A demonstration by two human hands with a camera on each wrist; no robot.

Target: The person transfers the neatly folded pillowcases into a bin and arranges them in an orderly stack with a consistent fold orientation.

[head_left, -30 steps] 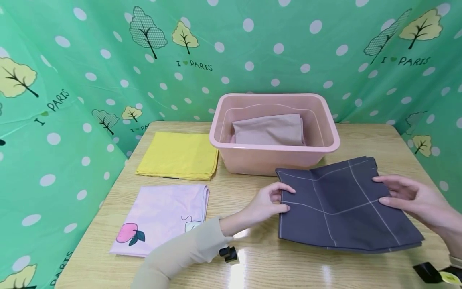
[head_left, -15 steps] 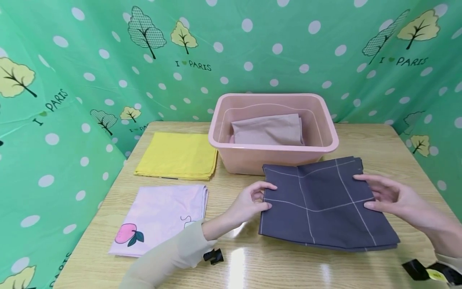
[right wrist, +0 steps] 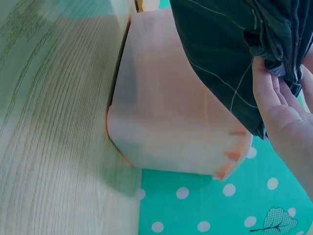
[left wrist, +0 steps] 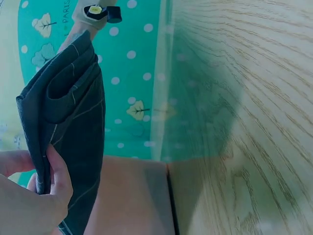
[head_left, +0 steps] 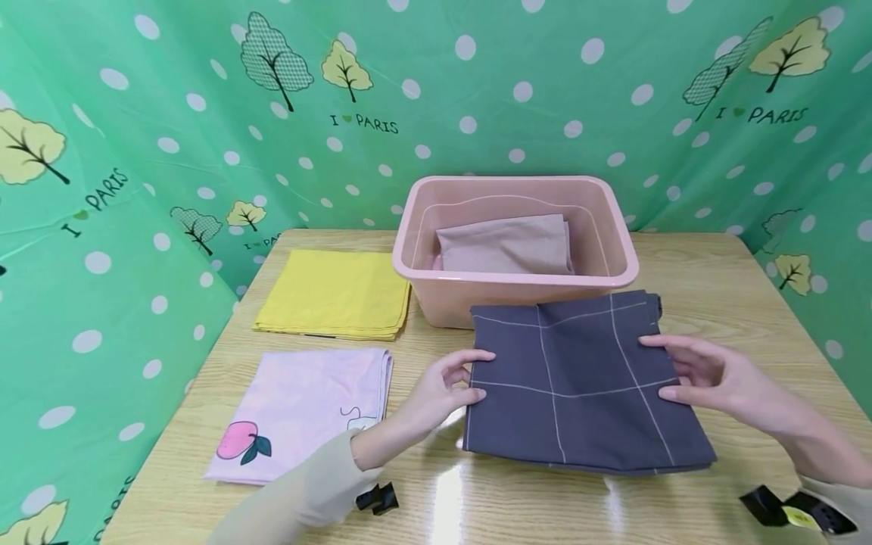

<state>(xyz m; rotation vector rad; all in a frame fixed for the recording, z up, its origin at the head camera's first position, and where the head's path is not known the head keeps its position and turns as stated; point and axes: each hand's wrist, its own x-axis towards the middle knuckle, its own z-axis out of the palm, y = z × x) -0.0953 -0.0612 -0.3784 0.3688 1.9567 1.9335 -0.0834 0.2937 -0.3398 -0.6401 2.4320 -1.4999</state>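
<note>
Head view, lower centre: left hand [head_left: 443, 390] and right hand [head_left: 705, 375] each pinch a side edge of the folded grey cloth [head_left: 579, 378] — shifted left since earlier, now squarely before the bin [head_left: 518, 284].

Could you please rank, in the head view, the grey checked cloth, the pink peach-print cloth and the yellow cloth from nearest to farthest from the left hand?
From the left hand:
1. Grey checked cloth: held at its left edge, in front of the pink tub.
2. Pink peach-print cloth: lies flat just to the hand's left, near the table's front.
3. Yellow cloth: farther back on the left, beside the tub.
</note>
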